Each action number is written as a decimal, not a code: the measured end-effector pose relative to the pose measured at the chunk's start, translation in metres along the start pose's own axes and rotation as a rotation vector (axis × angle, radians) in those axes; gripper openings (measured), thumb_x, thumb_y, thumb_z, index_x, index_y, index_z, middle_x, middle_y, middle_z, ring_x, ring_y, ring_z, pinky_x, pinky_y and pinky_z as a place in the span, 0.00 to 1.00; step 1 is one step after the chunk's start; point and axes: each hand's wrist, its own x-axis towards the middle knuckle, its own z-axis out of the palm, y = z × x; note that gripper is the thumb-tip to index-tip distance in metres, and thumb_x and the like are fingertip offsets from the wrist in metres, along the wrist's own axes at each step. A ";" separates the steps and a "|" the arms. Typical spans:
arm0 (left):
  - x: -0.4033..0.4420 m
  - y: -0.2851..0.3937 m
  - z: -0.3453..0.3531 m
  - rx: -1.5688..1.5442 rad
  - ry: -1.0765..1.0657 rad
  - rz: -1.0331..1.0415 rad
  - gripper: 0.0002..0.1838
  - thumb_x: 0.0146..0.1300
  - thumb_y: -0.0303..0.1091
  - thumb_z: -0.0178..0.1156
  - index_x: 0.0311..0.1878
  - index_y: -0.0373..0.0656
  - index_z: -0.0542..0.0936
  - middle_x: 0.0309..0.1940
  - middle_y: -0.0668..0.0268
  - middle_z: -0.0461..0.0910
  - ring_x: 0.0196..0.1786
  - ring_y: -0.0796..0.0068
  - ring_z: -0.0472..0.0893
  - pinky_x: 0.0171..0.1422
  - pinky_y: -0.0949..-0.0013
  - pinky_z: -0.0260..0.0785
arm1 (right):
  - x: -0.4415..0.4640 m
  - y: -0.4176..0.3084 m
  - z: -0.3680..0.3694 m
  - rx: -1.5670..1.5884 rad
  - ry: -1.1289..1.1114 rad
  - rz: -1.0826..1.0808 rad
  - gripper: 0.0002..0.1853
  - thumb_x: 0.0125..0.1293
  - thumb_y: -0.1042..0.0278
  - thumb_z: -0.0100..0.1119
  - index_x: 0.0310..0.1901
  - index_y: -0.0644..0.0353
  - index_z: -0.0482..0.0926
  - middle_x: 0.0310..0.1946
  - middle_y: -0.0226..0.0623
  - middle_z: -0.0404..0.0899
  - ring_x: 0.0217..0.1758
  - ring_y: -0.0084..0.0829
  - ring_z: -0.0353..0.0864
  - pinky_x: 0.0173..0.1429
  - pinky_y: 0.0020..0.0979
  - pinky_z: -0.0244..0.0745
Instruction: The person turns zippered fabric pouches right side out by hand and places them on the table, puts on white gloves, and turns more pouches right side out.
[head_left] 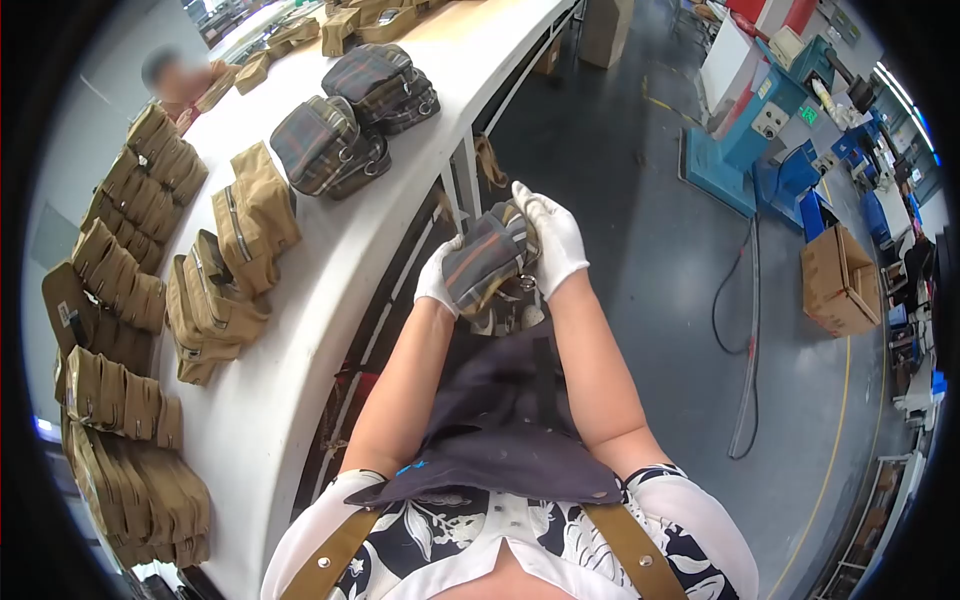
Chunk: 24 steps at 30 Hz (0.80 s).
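Note:
A small dark plaid pouch [482,262] with tan edging is held in front of my apron, off the table's edge. My left hand [437,278], in a white glove, grips its left side. On the pouch's right side my right hand [553,238], also gloved in white, is closed round it, with the fingertips pointing up. A metal ring shows near the pouch's lower right. Plaid pouches [322,148] stand in a group on the white table [345,235], to the left of my hands. Tan pouches [252,218] stand nearer the table's left side.
Stacks of tan pouches [135,490] line the table's far left edge. Another person [178,80] is at the table's far side. On the right are a blue machine [745,140], an open cardboard box [838,282] and a hose [752,340] on the floor.

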 end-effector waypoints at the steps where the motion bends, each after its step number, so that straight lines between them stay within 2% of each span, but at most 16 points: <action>1: 0.002 0.000 0.000 -0.078 -0.057 -0.037 0.19 0.75 0.36 0.42 0.62 0.39 0.73 0.51 0.57 0.82 0.51 0.63 0.82 0.59 0.62 0.75 | -0.006 -0.009 0.005 0.069 0.042 -0.017 0.11 0.71 0.61 0.60 0.35 0.60 0.82 0.27 0.20 0.77 0.29 0.12 0.71 0.36 0.20 0.67; 3: 0.005 -0.003 -0.005 -0.243 -0.162 -0.113 0.18 0.75 0.37 0.44 0.60 0.39 0.74 0.50 0.60 0.82 0.50 0.66 0.83 0.58 0.65 0.75 | -0.014 -0.023 0.002 -0.109 -0.051 -0.011 0.13 0.71 0.62 0.60 0.33 0.61 0.82 0.26 0.21 0.77 0.28 0.12 0.70 0.34 0.19 0.67; 4: 0.005 -0.004 -0.007 -0.149 -0.137 -0.082 0.16 0.74 0.37 0.49 0.58 0.39 0.77 0.50 0.63 0.82 0.49 0.71 0.83 0.56 0.68 0.76 | -0.009 -0.022 -0.005 -0.207 -0.098 0.005 0.13 0.71 0.62 0.60 0.32 0.61 0.82 0.26 0.21 0.77 0.28 0.12 0.70 0.34 0.19 0.67; 5: 0.015 -0.008 -0.014 -0.095 -0.145 -0.054 0.16 0.74 0.37 0.49 0.57 0.39 0.77 0.50 0.63 0.82 0.49 0.71 0.83 0.57 0.68 0.76 | -0.004 -0.019 -0.009 -0.303 -0.149 0.018 0.13 0.71 0.62 0.60 0.31 0.61 0.82 0.25 0.21 0.77 0.27 0.11 0.70 0.34 0.19 0.67; 7: 0.036 -0.014 -0.027 0.018 -0.165 0.008 0.16 0.74 0.38 0.51 0.57 0.39 0.78 0.51 0.62 0.82 0.49 0.71 0.82 0.58 0.68 0.75 | 0.007 -0.003 -0.007 -0.193 -0.126 -0.011 0.13 0.71 0.64 0.60 0.30 0.61 0.81 0.25 0.22 0.77 0.26 0.12 0.71 0.32 0.19 0.68; 9: 0.034 -0.012 -0.025 0.015 -0.166 -0.037 0.17 0.76 0.38 0.47 0.58 0.39 0.77 0.51 0.62 0.82 0.50 0.70 0.82 0.58 0.67 0.75 | 0.010 0.002 -0.004 0.000 -0.134 0.021 0.12 0.71 0.65 0.60 0.31 0.61 0.82 0.25 0.22 0.77 0.26 0.13 0.71 0.33 0.19 0.69; 11: 0.021 -0.010 -0.016 -0.051 -0.216 -0.049 0.18 0.76 0.38 0.46 0.60 0.38 0.76 0.52 0.61 0.81 0.51 0.69 0.81 0.59 0.67 0.75 | 0.000 -0.001 0.000 0.058 -0.049 -0.003 0.10 0.71 0.67 0.59 0.33 0.62 0.83 0.26 0.22 0.78 0.25 0.14 0.72 0.34 0.18 0.71; 13: 0.011 -0.001 -0.008 -0.148 -0.305 -0.074 0.23 0.77 0.44 0.41 0.64 0.38 0.72 0.57 0.57 0.78 0.56 0.63 0.79 0.62 0.60 0.72 | -0.013 -0.014 0.007 0.081 0.045 -0.023 0.09 0.71 0.68 0.59 0.34 0.62 0.83 0.27 0.22 0.79 0.25 0.14 0.73 0.35 0.18 0.72; 15: -0.006 0.007 0.001 -0.198 -0.316 -0.115 0.26 0.78 0.48 0.38 0.65 0.38 0.70 0.59 0.55 0.77 0.58 0.61 0.78 0.64 0.57 0.70 | -0.020 -0.022 0.004 -0.234 -0.165 -0.108 0.14 0.70 0.65 0.62 0.26 0.60 0.80 0.23 0.20 0.75 0.25 0.11 0.68 0.30 0.19 0.65; 16: -0.002 0.008 0.004 -0.141 -0.210 -0.107 0.28 0.78 0.50 0.34 0.65 0.39 0.71 0.58 0.55 0.78 0.57 0.59 0.78 0.62 0.54 0.70 | -0.016 -0.015 0.003 -0.278 -0.152 -0.166 0.15 0.69 0.65 0.62 0.24 0.60 0.79 0.22 0.20 0.74 0.25 0.10 0.67 0.30 0.20 0.64; 17: 0.002 0.013 -0.002 -0.173 -0.560 -0.232 0.24 0.78 0.47 0.40 0.63 0.41 0.72 0.54 0.59 0.80 0.54 0.62 0.79 0.58 0.59 0.73 | -0.012 -0.012 0.004 -0.325 -0.142 -0.230 0.16 0.69 0.64 0.63 0.23 0.60 0.78 0.20 0.19 0.72 0.25 0.10 0.65 0.29 0.20 0.62; 18: 0.017 0.008 -0.011 -0.018 -0.284 -0.168 0.22 0.77 0.43 0.41 0.62 0.39 0.73 0.54 0.56 0.80 0.54 0.61 0.80 0.60 0.59 0.74 | -0.010 -0.018 0.008 -0.314 -0.034 -0.006 0.15 0.70 0.66 0.61 0.24 0.60 0.79 0.21 0.19 0.73 0.24 0.10 0.65 0.29 0.20 0.63; 19: 0.042 -0.003 -0.031 0.137 -0.014 -0.097 0.19 0.77 0.39 0.42 0.60 0.37 0.73 0.54 0.54 0.80 0.54 0.59 0.81 0.62 0.59 0.75 | 0.010 0.003 -0.008 -0.162 -0.094 -0.105 0.13 0.71 0.69 0.59 0.28 0.63 0.81 0.25 0.22 0.78 0.27 0.11 0.70 0.31 0.19 0.67; 20: 0.091 -0.021 -0.074 -0.128 -0.161 -0.156 0.18 0.77 0.36 0.41 0.58 0.36 0.74 0.50 0.57 0.82 0.48 0.64 0.84 0.56 0.65 0.79 | 0.008 0.005 -0.003 -0.117 -0.057 -0.126 0.11 0.71 0.70 0.58 0.31 0.65 0.82 0.28 0.24 0.80 0.29 0.12 0.72 0.35 0.18 0.69; 22: 0.095 -0.029 -0.070 -0.007 -0.135 -0.075 0.16 0.76 0.37 0.44 0.53 0.37 0.77 0.46 0.60 0.83 0.45 0.68 0.84 0.53 0.67 0.79 | 0.001 0.010 -0.002 -0.066 -0.003 -0.085 0.09 0.72 0.72 0.57 0.38 0.69 0.83 0.35 0.28 0.83 0.37 0.13 0.78 0.45 0.17 0.73; 24: 0.075 -0.018 -0.066 0.299 -0.077 -0.005 0.13 0.73 0.39 0.52 0.49 0.41 0.80 0.42 0.67 0.82 0.43 0.76 0.81 0.48 0.74 0.75 | -0.008 0.013 -0.005 -0.039 0.036 -0.114 0.09 0.72 0.72 0.57 0.38 0.69 0.83 0.34 0.28 0.83 0.36 0.13 0.78 0.45 0.17 0.73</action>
